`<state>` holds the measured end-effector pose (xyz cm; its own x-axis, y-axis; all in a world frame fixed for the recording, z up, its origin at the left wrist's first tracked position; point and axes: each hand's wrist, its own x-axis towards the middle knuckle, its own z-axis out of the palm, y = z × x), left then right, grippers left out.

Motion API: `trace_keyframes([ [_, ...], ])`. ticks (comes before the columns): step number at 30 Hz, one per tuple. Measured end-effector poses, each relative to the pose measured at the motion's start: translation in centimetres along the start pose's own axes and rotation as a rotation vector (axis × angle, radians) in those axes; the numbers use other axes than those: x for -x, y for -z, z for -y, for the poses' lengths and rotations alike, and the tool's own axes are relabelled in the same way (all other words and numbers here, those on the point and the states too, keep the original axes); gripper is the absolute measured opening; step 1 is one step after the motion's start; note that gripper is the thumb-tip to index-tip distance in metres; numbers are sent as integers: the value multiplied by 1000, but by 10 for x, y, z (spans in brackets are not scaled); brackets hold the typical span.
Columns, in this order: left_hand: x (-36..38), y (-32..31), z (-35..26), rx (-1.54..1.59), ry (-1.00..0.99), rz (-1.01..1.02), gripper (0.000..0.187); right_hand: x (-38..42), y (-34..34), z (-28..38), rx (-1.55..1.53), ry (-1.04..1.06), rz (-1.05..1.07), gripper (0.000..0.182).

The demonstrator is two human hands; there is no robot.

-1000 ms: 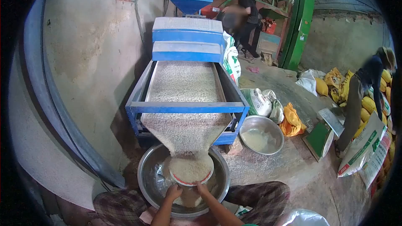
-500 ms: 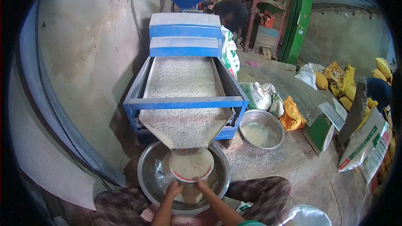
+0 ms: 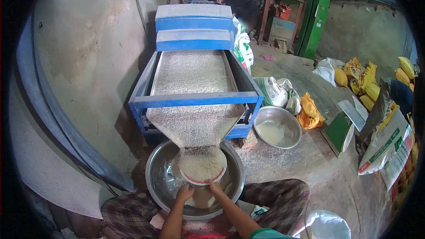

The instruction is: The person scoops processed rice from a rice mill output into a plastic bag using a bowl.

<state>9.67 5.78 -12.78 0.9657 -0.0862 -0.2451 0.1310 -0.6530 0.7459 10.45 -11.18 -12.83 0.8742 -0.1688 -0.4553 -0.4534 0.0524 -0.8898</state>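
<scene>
A round bowl with a red-marked rim, full of pale grain, is held under the spout of a blue sieving machine. My left hand grips the bowl's near edge from the left, and my right hand grips it a little to the right. Grain runs off the sloping tray into the bowl. Beneath stands a large metal basin with some grain at its bottom.
A smaller metal basin with pale contents is on the floor to the right, near sacks and an orange bag. A green scale stands further right. Another person bends behind the machine.
The view has tilted down slightly, so the machine sits higher in the picture. Both hands still hold the bowl beneath the spout, and the grain in it looks more heaped.
</scene>
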Motion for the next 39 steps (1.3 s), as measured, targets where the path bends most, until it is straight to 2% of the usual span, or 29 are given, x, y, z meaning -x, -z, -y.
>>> trace_keyframes([
  [1, 0, 1, -1, -3, -26, 1, 34, 2, 1, 4, 2, -81, 41, 34],
  [5, 9, 12, -19, -40, -28, 10, 34, 15, 1, 20, -9, -62, 50, 35],
  [7, -3, -2, 4, 4, -29, 9, 34, 22, 2, 27, -90, -90, 100, 36],
  [12, 2, 3, -5, 48, -8, -2, 34, -11, 2, -11, 19, -3, 44, 35],
  [19, 0, 2, -2, -8, -36, 26, 35, -12, 0, -13, 0, -75, 7, 35],
  [23, 0, 1, -1, -40, -74, -3, 35, -10, -2, -13, -75, 10, -16, 36],
  [25, 0, 4, -5, -57, -56, 13, 35, -7, 0, -7, -37, -59, 36, 36],
  [29, 1, 1, -2, 9, -15, 11, 35, 2, 2, 5, 86, -97, 7, 35],
  [32, -2, -3, 5, 26, -74, -20, 35, 0, 3, -1, -44, -48, 98, 35],
  [39, 4, 8, -13, -44, -9, 39, 35, -23, 1, -25, 52, -54, 9, 35],
])
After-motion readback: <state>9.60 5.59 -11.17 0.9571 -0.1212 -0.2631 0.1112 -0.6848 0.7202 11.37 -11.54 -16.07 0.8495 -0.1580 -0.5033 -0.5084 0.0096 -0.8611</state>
